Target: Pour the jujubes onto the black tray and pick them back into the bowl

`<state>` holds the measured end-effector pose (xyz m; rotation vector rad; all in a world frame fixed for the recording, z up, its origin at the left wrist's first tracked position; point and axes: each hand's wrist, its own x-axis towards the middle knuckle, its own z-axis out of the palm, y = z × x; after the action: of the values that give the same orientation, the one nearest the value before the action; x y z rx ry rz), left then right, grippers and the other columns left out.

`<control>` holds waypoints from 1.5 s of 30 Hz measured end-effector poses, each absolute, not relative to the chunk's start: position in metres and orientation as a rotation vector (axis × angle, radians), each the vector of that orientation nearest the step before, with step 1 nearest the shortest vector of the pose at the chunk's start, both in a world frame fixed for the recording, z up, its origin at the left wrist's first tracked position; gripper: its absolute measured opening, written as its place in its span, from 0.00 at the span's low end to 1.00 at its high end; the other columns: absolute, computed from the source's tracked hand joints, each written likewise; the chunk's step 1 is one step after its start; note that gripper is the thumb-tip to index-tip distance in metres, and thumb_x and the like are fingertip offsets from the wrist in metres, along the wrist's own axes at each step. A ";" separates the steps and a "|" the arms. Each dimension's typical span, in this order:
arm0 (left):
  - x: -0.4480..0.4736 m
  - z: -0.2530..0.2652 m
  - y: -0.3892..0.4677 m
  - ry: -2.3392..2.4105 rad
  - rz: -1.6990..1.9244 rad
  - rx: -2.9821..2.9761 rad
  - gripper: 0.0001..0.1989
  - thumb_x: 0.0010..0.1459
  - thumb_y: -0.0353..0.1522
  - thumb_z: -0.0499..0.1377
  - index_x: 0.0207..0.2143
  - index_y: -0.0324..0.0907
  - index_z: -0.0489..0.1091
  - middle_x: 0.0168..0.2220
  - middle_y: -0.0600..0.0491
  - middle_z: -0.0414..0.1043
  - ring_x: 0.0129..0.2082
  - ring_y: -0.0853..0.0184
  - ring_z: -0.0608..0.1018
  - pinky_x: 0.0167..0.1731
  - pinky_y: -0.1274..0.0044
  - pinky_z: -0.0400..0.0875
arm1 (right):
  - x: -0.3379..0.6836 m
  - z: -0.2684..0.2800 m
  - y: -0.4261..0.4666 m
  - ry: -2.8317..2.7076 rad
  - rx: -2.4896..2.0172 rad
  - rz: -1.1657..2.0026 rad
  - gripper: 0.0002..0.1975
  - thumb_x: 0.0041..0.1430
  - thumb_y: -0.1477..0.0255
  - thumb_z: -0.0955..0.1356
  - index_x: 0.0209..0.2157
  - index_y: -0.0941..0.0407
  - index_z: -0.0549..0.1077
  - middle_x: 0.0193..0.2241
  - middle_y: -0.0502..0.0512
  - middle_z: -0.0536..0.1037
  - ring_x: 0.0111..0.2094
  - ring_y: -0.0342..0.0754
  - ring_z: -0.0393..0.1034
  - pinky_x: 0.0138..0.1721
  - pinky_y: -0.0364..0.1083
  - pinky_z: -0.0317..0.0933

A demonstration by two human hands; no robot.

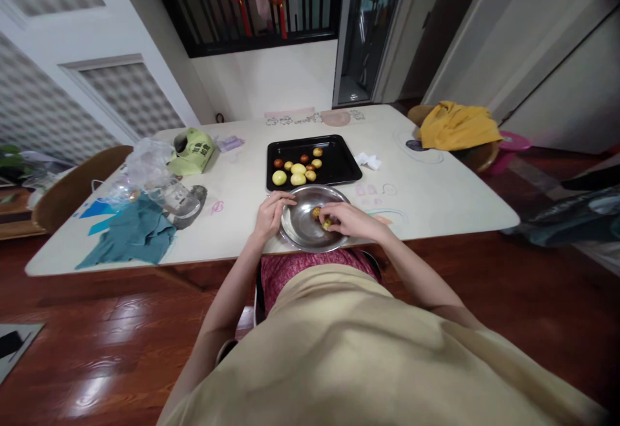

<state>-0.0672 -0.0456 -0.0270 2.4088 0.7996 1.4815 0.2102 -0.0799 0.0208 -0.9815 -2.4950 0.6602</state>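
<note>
A shiny metal bowl point(305, 239) stands at the near edge of the table, just in front of my body. My left hand point(272, 214) grips the bowl's left rim, with its fingers reaching over the edge. Inside the bowl, my right hand point(345, 218) has its fingers closed around a small yellow-green fruit point(327, 224). A brownish speckled fruit point(316, 213) lies beside those fingertips. Beyond the bowl is a black baking tray point(336, 161). On its left half sit several round fruits point(298, 169), some yellow-green and others reddish brown.
Crumpled white tissue point(369, 161) lies right of the tray. At left are a teal cloth point(138, 232), a clear plastic container point(180, 199), a plastic bag point(145, 161) and a green bag point(196, 152). Yellow cloth point(458, 126) drapes over a chair at the far right.
</note>
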 end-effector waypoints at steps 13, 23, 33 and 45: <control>-0.072 -0.019 -0.041 0.912 1.504 2.296 0.25 0.80 0.42 0.44 0.43 0.43 0.79 0.47 0.45 0.82 0.50 0.60 0.82 0.53 0.64 0.77 | 0.227 -0.006 -0.084 -2.156 -0.792 0.583 0.11 0.73 0.63 0.69 0.39 0.53 0.80 0.40 0.57 0.84 0.44 0.55 0.79 0.51 0.55 0.70; -0.098 0.011 0.067 1.192 1.208 2.491 0.13 0.70 0.33 0.56 0.52 0.42 0.76 0.51 0.43 0.79 0.52 0.58 0.79 0.55 0.63 0.76 | 0.222 -0.047 -0.078 -1.903 -0.705 0.422 0.25 0.77 0.59 0.59 0.31 0.51 0.78 0.34 0.58 0.84 0.43 0.56 0.79 0.55 0.62 0.68; -0.057 0.029 0.158 1.287 0.470 2.541 0.11 0.52 0.23 0.64 0.37 0.39 0.83 0.42 0.46 0.84 0.43 0.57 0.82 0.54 0.66 0.77 | 0.221 -0.049 -0.077 -1.968 -0.697 0.391 0.29 0.79 0.60 0.54 0.28 0.51 0.76 0.31 0.57 0.82 0.40 0.55 0.77 0.53 0.59 0.67; -0.050 0.033 0.148 1.481 0.620 2.468 0.13 0.50 0.25 0.66 0.41 0.38 0.81 0.43 0.45 0.84 0.43 0.57 0.82 0.52 0.67 0.77 | 0.221 -0.048 -0.078 -1.941 -0.658 0.332 0.29 0.80 0.62 0.54 0.28 0.52 0.75 0.30 0.56 0.82 0.38 0.54 0.76 0.51 0.58 0.67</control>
<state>-0.0502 0.1482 0.0327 2.4675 1.4811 0.6197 0.2206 -0.0776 -0.0478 -0.6582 -1.9407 0.3320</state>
